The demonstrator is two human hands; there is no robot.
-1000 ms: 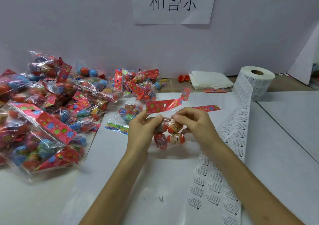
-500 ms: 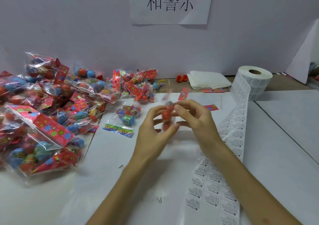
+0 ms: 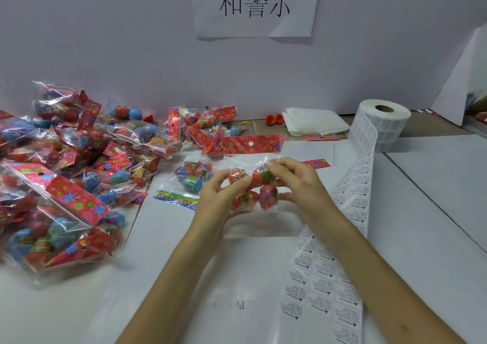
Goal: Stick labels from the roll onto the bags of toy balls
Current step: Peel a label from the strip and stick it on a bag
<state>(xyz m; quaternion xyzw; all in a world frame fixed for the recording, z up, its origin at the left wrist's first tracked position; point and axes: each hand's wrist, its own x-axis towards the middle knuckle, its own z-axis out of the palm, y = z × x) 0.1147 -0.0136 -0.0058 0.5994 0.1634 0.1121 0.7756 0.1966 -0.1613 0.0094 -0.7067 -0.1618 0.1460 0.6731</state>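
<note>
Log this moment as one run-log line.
left hand: grips clear plastic bag of red toy balls | right hand: pinches bag top | white roll of warning labels: strip trails across table

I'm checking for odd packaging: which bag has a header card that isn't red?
The small bag lying alone just left of the left hand: its header strip is blue, green and yellow, while the other bags show red flowered ones.

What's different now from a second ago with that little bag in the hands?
The left hand and right hand turned the bag between them: its red top strip, tilted a second ago, now lies nearly level. Both keep hold of it. The label roll, its loose strip and the pile of bags stayed put.
</note>
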